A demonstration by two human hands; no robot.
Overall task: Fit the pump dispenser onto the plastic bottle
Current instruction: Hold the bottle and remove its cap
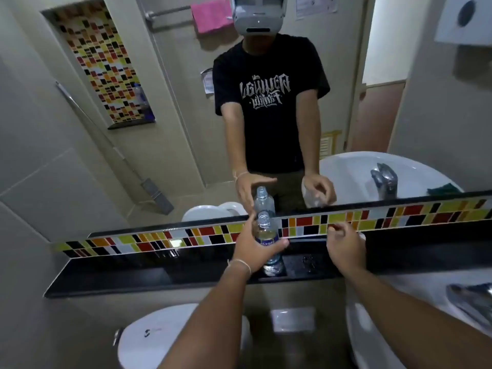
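Two hands are out in front of me, over a dark ledge (111,278) that runs below the mirror (159,129). My left hand (255,251) is around the plastic bottle (265,230); the thumb is on one side and the fingers (279,243) come around the label, so they close on its middle. The bottle stands upright on the ledge, close to its back edge, where the band of coloured tiles (399,217) begins. Its neck is open at the top, with no pump on it. My right hand (346,246) is well apart from the bottle, to the right, above the same ledge. Its fingers (336,230) are curled loosely, and I cannot tell if they pinch something. A small clear thing lies on the ledge under this hand, too blurred to name. A white basin (372,328) is at the lower right.
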